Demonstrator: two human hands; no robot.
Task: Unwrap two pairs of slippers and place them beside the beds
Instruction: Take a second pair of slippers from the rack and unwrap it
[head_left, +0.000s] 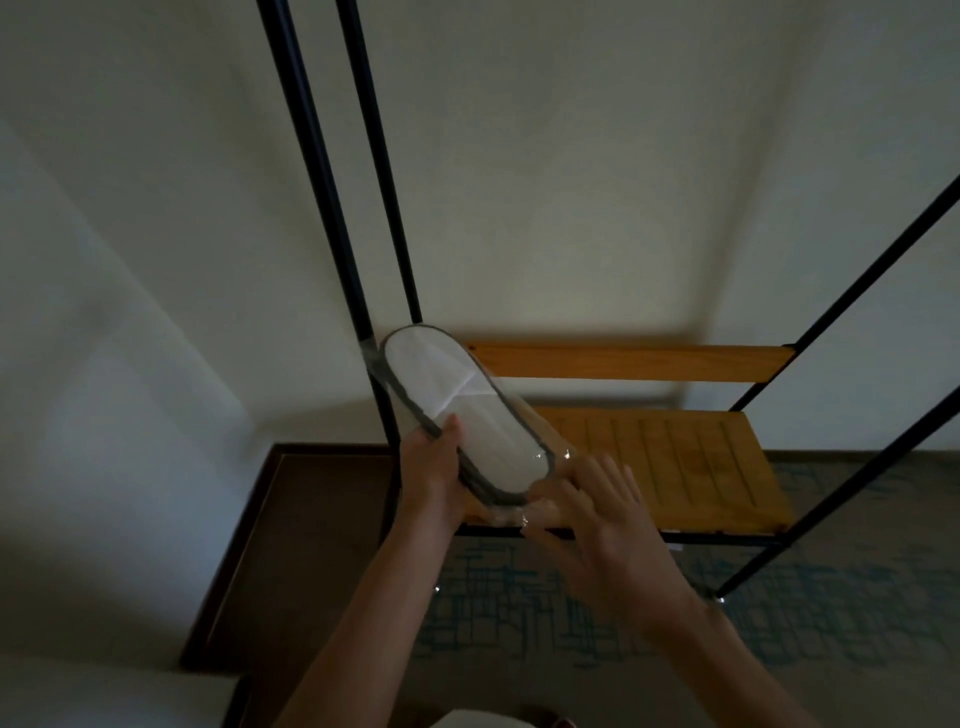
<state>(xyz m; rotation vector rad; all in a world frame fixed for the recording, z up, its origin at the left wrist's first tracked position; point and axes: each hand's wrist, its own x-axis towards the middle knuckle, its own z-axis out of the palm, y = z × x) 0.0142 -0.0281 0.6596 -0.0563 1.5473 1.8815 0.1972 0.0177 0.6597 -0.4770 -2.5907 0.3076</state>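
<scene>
Big black-framed rack (878, 270) with wooden shelves stands against the wall, on patterned carpet (519, 613). Above the lower shelf (675, 467), the wrapped slippers (457, 415) sit tilted in mid-air, toes up-left. Left hand (434, 467) grips their near edge, thumb on top. Right hand (597, 514), fingers straight, touches the clear wrap (558, 460) at the heel.

slippers (457, 415) above rack shelf (675, 457), left
</scene>
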